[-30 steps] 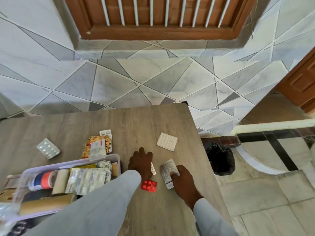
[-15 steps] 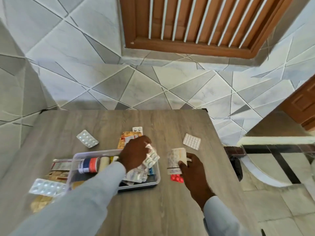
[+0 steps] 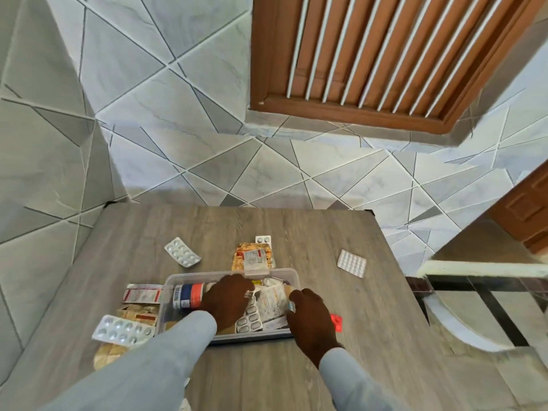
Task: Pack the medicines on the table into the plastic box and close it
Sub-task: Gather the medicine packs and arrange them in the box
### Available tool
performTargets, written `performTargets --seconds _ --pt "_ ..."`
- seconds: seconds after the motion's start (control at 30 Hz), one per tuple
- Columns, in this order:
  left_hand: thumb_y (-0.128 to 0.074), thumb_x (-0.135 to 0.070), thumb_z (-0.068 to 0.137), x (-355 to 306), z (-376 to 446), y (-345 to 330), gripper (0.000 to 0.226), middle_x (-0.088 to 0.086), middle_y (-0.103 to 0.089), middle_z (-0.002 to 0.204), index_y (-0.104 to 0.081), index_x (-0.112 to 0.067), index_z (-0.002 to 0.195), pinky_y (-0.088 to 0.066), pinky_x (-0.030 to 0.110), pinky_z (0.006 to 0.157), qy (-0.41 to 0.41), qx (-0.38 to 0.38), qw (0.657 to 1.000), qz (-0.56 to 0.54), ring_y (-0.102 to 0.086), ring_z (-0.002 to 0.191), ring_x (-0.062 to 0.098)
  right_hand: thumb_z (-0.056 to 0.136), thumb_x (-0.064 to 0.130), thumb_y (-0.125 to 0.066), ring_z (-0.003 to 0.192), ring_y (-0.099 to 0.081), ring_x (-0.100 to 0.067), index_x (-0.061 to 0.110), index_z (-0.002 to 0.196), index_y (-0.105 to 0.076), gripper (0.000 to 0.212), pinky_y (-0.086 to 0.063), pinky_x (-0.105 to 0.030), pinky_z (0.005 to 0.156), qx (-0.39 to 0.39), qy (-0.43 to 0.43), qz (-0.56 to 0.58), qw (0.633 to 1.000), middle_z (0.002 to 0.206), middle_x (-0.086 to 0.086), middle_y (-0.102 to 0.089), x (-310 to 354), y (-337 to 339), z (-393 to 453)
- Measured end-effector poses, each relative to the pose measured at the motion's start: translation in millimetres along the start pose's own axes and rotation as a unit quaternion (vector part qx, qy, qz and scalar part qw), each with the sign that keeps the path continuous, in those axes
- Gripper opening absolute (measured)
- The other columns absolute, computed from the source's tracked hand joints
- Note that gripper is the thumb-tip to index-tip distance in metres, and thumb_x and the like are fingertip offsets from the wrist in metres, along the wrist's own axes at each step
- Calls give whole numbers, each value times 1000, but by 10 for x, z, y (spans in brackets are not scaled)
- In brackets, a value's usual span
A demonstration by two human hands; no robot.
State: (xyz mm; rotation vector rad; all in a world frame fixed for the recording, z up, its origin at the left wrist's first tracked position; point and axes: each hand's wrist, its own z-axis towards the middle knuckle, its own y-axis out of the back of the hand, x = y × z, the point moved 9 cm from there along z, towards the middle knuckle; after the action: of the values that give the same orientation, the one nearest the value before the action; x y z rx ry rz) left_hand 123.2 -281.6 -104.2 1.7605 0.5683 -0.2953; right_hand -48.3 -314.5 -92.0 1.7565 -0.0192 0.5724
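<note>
1. your left hand (image 3: 226, 298) is down inside the plastic box (image 3: 284, 272), fingers curled over the loose strips there; whether it pinches one of them, you cannot tell from this view.
2. your right hand (image 3: 311, 317) rests at the box's near right corner, fingers bent onto a white printed sachet (image 3: 271, 304) that lies half inside; a firm grip is not visible, so treat that as uncertain too.
3. the box sits on the table (image 3: 296, 375) right under both hands, lid off, already holding a roll with a blue and red label (image 3: 188, 295) just left of your left hand.
4. still outside: a red blister (image 3: 336, 321) touching the right side of your right hand, a white pill sheet (image 3: 352, 263) well beyond and right of it, an orange packet (image 3: 252, 258) with a small two-pill strip (image 3: 263, 239) just past the box's far wall, a silver blister (image 3: 182, 252) beyond and left of your left hand, and a silver blister (image 3: 123, 329) on a pile of flat packets left of the box.
5. these strips are likely very light, thin and slick on the foil side, and they bend easily. take each by an edge or corner, sliding a fingertip under rather than pressing on the bubbles.
6. lay them flat; a springy heap could stop the lid seating later.
</note>
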Motion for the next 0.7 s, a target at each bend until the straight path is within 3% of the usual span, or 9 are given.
performTargets --seconds 0.17,0.37,0.5,0.6,0.7 --pt "-46 -22 92 -322 274 121 27 0 -61 124 -60 -28 114 -43 33 98 -30 -54 998 -6 -54 114 22 90 30 -57 109 -55 -19 22 114 -58 25 -43 -29 90 -17 -60 63 996 115 0 -59 -641 214 1" --pt "-52 -24 89 -955 835 26 21 1 -62 115 -60 -26 108 -45 34 93 -34 -70 995 -56 -56 109 23 85 29 -66 108 -56 -22 17 118 -55 37 -42 -30 92 -2 -120 80 990 113 -5 -60 -1569 450 336" --pt "-60 -32 82 -640 1247 122 41 7 -55 123 -50 -26 122 -44 42 97 140 -81 987 8 -51 116 31 84 31 -67 121 -50 -27 14 130 -49 52 -40 -34 101 18 -112 75 991 128 -10 -55 -1963 524 846" --pt "-67 -46 73 -167 1288 111 66 13 -50 128 -38 -25 129 -41 47 97 298 -35 952 57 -47 118 36 84 32 -65 129 -41 -29 18 138 -40 61 -38 -40 105 15 -86 40 995 141 -8 -45 -2076 616 1266" --pt "-72 -56 66 131 1282 -38 83 16 -49 133 -35 -23 132 -39 49 100 363 4 931 27 -47 122 38 84 33 -63 138 -27 -31 25 145 -26 72 -30 -49 108 62 -93 3 994 151 -7 -30 -2160 544 1553"
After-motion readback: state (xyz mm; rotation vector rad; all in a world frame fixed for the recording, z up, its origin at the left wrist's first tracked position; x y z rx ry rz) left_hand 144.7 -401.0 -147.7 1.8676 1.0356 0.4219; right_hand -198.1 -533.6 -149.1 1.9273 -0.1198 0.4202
